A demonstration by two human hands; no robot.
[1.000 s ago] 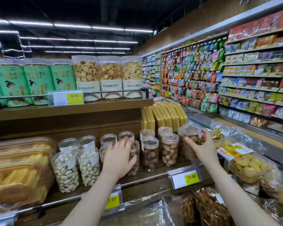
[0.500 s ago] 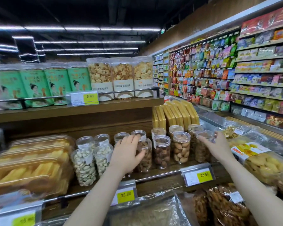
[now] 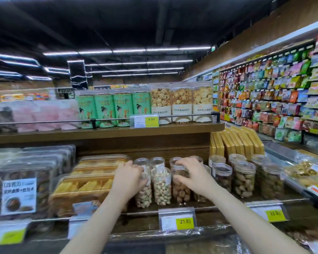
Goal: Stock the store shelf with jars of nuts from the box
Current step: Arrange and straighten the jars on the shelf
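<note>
Both hands have shifted leftward along the lower shelf since the earlier frames, the right hand leaving the far-right jars and coming in beside the left. Nearest the camera, a yellow price tag point(image 3: 184, 221) reading 23.80 hangs on the shelf's front rail point(image 3: 228, 207). Just behind it, the left hand point(image 3: 129, 177) curls round the side of a front-row jar of pale nuts point(image 3: 144, 191), thumb side toward a second pale jar point(image 3: 162, 186) that stands untouched between the two hands. The right hand point(image 3: 195, 176) wraps a darker-nut jar point(image 3: 180, 187), fingers over its lid, thumb low on its wall. Each jar stands upright, long axis vertical, straight ahead of its own hand, so neither arm need cross. Motion blur makes it hard to tell how firm either grip is; they look like closing holds rather than mere touches. My guess is the jars are being squared into the row. Behind stand more clear jars point(image 3: 243, 178) and, above, green canisters point(image 3: 104, 110). No box is in view.
</note>
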